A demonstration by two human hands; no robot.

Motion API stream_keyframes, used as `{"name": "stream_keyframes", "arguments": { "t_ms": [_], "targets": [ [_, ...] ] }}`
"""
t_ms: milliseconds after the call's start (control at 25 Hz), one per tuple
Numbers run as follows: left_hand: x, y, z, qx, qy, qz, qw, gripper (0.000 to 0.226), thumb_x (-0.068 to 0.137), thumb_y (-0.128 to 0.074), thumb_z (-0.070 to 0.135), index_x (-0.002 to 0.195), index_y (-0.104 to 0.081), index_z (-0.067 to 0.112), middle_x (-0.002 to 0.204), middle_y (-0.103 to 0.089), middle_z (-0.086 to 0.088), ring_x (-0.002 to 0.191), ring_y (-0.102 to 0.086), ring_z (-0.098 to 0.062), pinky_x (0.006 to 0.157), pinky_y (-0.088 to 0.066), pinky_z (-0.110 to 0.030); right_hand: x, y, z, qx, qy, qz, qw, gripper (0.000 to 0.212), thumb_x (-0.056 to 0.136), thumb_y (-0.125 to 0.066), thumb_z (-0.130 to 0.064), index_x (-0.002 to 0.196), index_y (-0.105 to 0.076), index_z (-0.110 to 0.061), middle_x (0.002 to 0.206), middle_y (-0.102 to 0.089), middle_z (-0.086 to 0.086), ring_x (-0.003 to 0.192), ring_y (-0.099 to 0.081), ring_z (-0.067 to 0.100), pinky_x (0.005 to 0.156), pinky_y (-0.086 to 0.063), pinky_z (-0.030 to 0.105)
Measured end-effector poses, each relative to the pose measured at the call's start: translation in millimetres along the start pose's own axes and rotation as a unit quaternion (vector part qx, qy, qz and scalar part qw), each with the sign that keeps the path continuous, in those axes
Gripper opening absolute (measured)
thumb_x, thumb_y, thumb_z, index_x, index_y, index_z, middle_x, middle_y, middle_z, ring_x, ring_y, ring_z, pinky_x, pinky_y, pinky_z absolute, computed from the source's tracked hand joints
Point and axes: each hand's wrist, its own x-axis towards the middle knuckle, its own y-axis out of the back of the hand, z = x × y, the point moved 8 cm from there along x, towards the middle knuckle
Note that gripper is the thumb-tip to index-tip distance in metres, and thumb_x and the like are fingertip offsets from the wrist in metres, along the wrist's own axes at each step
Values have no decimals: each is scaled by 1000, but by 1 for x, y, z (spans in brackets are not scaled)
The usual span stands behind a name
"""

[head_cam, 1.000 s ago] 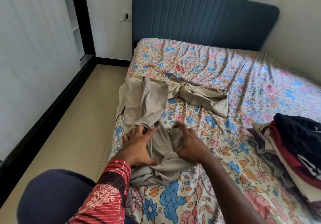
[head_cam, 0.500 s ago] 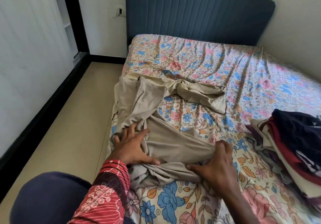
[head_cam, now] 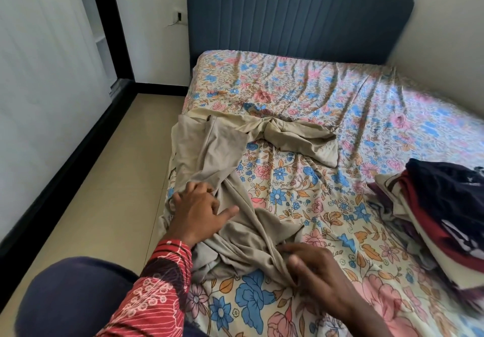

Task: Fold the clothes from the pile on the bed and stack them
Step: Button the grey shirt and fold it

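Where hands (head_cam: 201,212) press, beige garment (head_cam: 217,158) seemingly bunches.

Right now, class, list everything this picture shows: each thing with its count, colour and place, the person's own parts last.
beige garment: one, beige, spread and rumpled along the bed's left edge
pile of clothes: one, navy, maroon, cream, at the bed's right
bed sheet: one, floral pink and blue, covering the mattress
headboard: one, dark blue, against the far wall
wall socket: one, white, left of the headboard
floor: beige, left of the bed
left hand: one, fingers curled into the garment
right hand: one, gripping the garment's near end
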Motion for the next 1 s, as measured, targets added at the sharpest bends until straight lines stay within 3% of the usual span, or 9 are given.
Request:
{"name": "stream_keyframes", "arguments": {
  "t_ms": [200,320,400,480,560,680,800,920,1000],
  "targets": [
    [-9,-25,60,22,-178,-26,983,56,86,-74,34,137,-51,40,143,-39,9,136,-34,-13,114,-23,-38,19,16,8,75,-136,94,983,55,95,-68,-4,131,-55,-44,89,-75,-1,76,-73,16,69,-62,30],
    [-11,-21,56,-135,-140,-42,980,46,83,-76,46,122,-53,35,109,-56,14,101,-55,-7,100,-48,-41,43,4,-8,-143,-131,4,981,24,99,-63,-14,113,-73,-31,90,-71,-10,69,-63,6,61,-53,21],
    [-16,-6,45,-220,-139,0,965,56,71,-76,67,108,-54,32,100,-54,16,93,-54,-5,85,-53,-35,64,36,5,93,-202,99,970,24,105,-54,-18,94,-75,-12,86,-76,5,76,-72,22,73,-62,38],
    [-17,0,40,-218,-149,-17,964,75,57,-76,81,114,-56,36,115,-56,16,109,-54,-6,97,-50,-40,92,67,35,514,-268,184,793,31,107,-52,-25,112,-71,-2,104,-76,14,97,-73,29,87,-61,46],
    [-19,-13,39,-84,-148,-99,981,103,48,-80,83,138,-43,48,151,-35,11,141,-31,-11,120,-25,-58,118,98,58,637,-248,273,677,39,107,-52,-28,136,-61,-5,115,-74,11,95,-73,21,76,-61,34],
    [-12,-13,34,41,-123,-72,989,122,53,-83,73,152,-13,55,160,11,12,146,9,-12,120,4,-62,112,99,59,348,-243,298,855,40,103,-54,-32,142,-51,-22,132,-65,6,113,-67,19,83,-57,35],
    [-4,11,25,54,-85,87,991,81,68,-86,46,139,-47,43,153,-25,-5,143,-23,-27,113,-26,-56,85,78,12,41,-44,230,971,52,96,-68,-45,143,-51,-31,151,-52,-3,129,-55,13,103,-52,43],
    [-11,26,19,-56,-104,184,976,29,76,-83,34,97,-65,26,100,-62,4,95,-58,-17,77,-40,-33,63,2,-3,-172,6,-117,978,71,76,-73,-68,139,-50,-45,160,-35,-19,146,-31,2,124,-16,57],
    [-14,8,20,-230,-77,-10,970,30,76,-85,42,89,-68,23,82,-67,8,74,-64,-12,66,-53,-33,60,-6,1,-231,-10,-119,966,47,84,-71,-57,128,-59,-42,144,-56,-16,129,-51,-6,121,-29,60]
  ]
}}
